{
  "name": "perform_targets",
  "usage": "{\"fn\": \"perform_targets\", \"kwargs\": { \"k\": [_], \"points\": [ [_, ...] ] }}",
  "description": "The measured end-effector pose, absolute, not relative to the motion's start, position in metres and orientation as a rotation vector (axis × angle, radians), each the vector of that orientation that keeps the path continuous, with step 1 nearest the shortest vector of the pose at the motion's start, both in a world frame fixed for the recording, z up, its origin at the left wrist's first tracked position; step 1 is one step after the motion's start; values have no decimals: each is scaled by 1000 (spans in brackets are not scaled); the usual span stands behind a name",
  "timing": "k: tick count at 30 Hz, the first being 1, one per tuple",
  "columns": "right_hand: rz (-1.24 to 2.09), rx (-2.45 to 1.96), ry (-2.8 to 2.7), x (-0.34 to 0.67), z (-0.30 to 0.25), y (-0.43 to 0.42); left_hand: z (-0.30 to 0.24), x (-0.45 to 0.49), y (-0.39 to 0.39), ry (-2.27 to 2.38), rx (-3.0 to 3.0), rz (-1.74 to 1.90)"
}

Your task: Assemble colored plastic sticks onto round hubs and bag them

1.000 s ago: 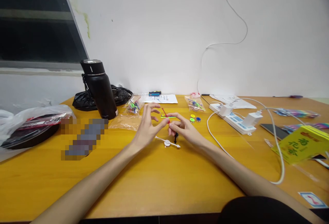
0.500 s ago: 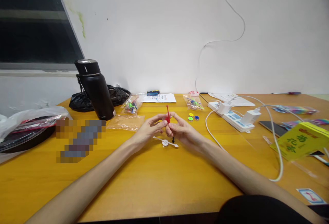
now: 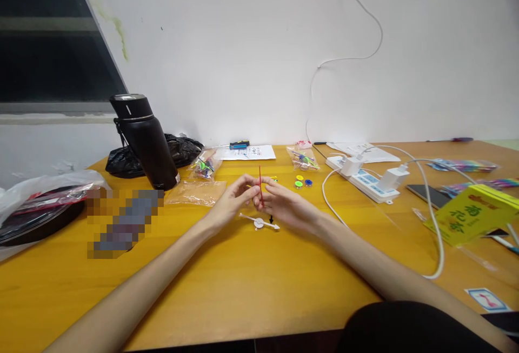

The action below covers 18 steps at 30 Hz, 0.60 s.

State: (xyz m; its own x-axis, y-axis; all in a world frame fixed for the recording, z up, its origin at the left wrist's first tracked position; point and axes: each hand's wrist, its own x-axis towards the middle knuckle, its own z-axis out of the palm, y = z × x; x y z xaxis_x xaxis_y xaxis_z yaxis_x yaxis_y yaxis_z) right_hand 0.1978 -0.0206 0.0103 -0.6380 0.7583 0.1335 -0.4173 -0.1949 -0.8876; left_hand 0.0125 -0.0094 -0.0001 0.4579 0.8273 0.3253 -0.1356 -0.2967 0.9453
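A thin red plastic pointer stands upright between my hands, turned nearly edge-on. My left hand pinches it between thumb and fingers. From the other side my right hand meets its lower part with the fingertips; their exact hold is partly hidden. Below them on the table lies a white arrow-shaped pointer with a round hub. The tip of a black arrow shows under my right hand, its rest covered. Beyond that hand are small yellow, green and blue discs.
A black bottle and a flat empty-looking plastic bag are on the left. Bagged coloured parts, a screwdriver and printed paper lie behind. A power strip with cables and a yellow box occupy the right.
The red pointer has turned from showing its wider face to nearly edge-on. My right fingers have shifted and look straighter. The view has moved slightly.
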Motion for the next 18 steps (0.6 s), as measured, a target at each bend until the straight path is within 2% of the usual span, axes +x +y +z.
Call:
{"fn": "perform_targets", "kwargs": {
  "k": [6,18],
  "points": [
    [1893,-471,-1306,198,-3,-13,1,9,-14,813,1921,1005],
    [1924,-499,-1380,197,5,-20,0,6,-15,844,2032,912]
  ]
}}
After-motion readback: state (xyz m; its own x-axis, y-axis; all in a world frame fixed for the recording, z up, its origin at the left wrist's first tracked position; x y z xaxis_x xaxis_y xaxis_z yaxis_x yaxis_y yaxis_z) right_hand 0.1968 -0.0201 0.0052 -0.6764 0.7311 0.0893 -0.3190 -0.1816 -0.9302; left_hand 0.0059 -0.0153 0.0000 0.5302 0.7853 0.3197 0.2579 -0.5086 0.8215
